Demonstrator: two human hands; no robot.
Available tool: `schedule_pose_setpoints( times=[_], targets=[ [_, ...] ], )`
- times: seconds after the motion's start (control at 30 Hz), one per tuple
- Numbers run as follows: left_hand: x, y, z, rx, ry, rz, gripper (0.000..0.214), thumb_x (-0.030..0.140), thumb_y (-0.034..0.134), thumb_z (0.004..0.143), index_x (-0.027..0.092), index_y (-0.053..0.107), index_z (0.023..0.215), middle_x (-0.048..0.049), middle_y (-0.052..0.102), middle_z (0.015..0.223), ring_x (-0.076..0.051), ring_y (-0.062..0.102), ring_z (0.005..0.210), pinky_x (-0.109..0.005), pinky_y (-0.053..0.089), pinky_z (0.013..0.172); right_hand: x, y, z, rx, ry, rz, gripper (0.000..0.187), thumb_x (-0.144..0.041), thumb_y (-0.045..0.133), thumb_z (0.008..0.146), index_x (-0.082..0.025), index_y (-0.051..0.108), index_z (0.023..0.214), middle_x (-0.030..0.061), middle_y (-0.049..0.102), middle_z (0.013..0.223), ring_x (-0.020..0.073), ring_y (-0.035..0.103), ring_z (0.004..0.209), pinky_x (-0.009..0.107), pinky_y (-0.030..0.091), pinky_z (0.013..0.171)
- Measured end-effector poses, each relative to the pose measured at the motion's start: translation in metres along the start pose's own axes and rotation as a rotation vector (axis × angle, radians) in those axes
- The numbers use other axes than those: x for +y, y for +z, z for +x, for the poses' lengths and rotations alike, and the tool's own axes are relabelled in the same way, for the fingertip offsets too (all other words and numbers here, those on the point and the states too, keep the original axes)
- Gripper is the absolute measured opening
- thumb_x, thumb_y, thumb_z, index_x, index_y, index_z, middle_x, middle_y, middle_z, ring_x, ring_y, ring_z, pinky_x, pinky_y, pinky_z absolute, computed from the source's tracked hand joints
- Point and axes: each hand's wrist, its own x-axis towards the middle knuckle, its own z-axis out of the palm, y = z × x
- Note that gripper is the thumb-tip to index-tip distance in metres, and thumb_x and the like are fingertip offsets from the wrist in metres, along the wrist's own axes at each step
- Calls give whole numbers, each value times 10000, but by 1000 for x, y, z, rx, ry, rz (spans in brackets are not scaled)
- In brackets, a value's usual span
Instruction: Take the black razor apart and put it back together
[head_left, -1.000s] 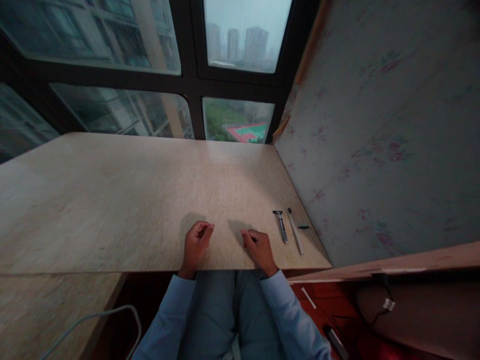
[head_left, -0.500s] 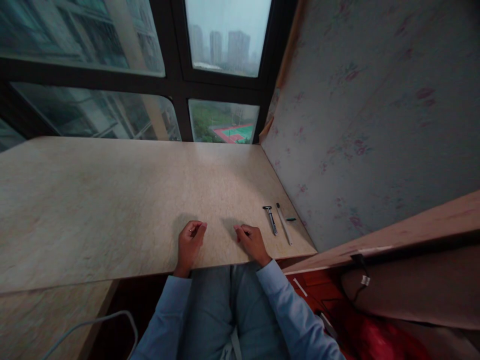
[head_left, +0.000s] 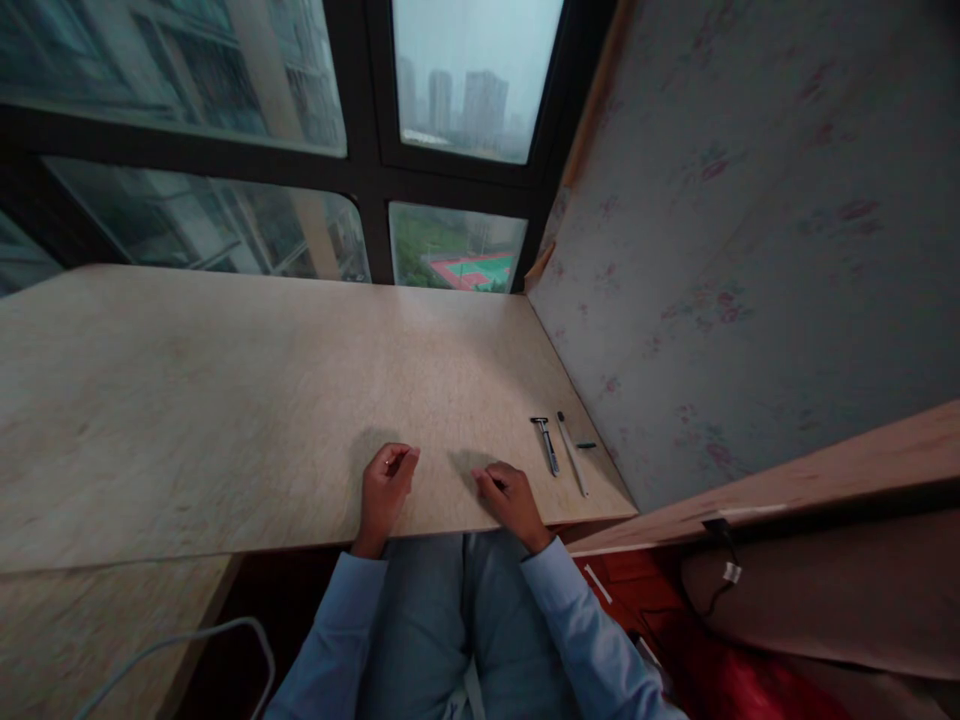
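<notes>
My left hand (head_left: 385, 493) rests on the front part of the pale stone-patterned tabletop (head_left: 247, 400), fingers curled in and thumb lying against them. Facing it across a small gap, my right hand (head_left: 514, 502) is curled the same way. I see nothing held in either one. Just right of my right hand lies a razor (head_left: 549, 450) with a dark head and a grey handle. Beside the razor is a white toothbrush (head_left: 574, 460) with dark bristles. A small dark green stick-like item (head_left: 586, 445), too small to name, lies by the toothbrush.
A flowered wallpapered wall (head_left: 712, 250) bounds the tabletop on the right. Dark window frames (head_left: 375, 150) stand along the back edge. At the lower left, a pale cable (head_left: 195, 635) loops near the front edge. Red floor (head_left: 630, 580) shows below, right of my legs.
The view has shifted and tilted slightly, so things appear a little further right. Both hands keep their curled pose, and the razor and toothbrush stay where they lie.
</notes>
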Motion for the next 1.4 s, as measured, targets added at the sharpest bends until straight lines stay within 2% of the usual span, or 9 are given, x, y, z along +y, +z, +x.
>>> schedule_pose_setpoints(
  times=[0.47,0.63,0.73,0.83,0.97,1.07,1.2,1.4],
  targets=[
    [-1,-2,-5,9,-5,30,292,446,654,732,162,589,741,56,482,530,-69,411,426,-186,337,396,-1,0,-3,-10,-11,14,439,-368,492,943,-180,542,549,-17,505,554,128,480,589,251,343,601],
    [0,-2,-4,18,-2,32,294,444,661,728,159,593,753,57,483,526,-71,413,431,-187,345,404,-4,-4,-3,-12,33,93,393,-383,503,936,-176,606,618,-11,549,594,131,514,604,242,361,592],
    [-1,-3,-3,18,-23,24,306,454,670,712,161,591,751,60,475,510,-76,412,426,-188,340,393,-2,-18,-2,73,97,117,320,-399,518,921,-176,631,720,-3,583,650,136,534,611,236,383,575],
    [-2,-3,-1,25,-36,36,311,458,676,701,162,592,749,61,476,497,-77,410,418,-189,338,386,11,-47,-1,215,136,33,271,-401,505,915,-179,631,824,32,641,767,160,586,693,247,429,614],
    [0,-3,-1,30,-28,47,299,447,677,700,164,593,751,64,475,480,-79,415,414,-190,341,390,39,-96,2,394,181,-273,263,-365,515,865,-150,628,965,103,673,907,207,610,751,325,478,702],
    [2,-3,-1,31,-24,45,289,437,676,705,165,591,754,68,468,466,-78,413,409,-189,339,392,55,-123,3,396,239,-521,315,-294,538,820,-110,627,1060,179,665,1035,279,613,944,406,474,850],
    [2,-3,-1,36,-9,59,270,423,675,717,169,588,748,68,467,459,-78,417,410,-186,339,396,62,-134,4,301,305,-653,382,-246,553,818,-67,608,1152,219,634,1151,308,584,1089,405,451,932],
    [-1,-3,0,35,5,63,268,424,679,716,173,593,753,61,482,469,-83,423,409,-192,339,391,68,-127,6,268,354,-676,362,-239,573,825,-96,620,1154,207,645,1146,298,608,1061,376,466,900]
  ],
)
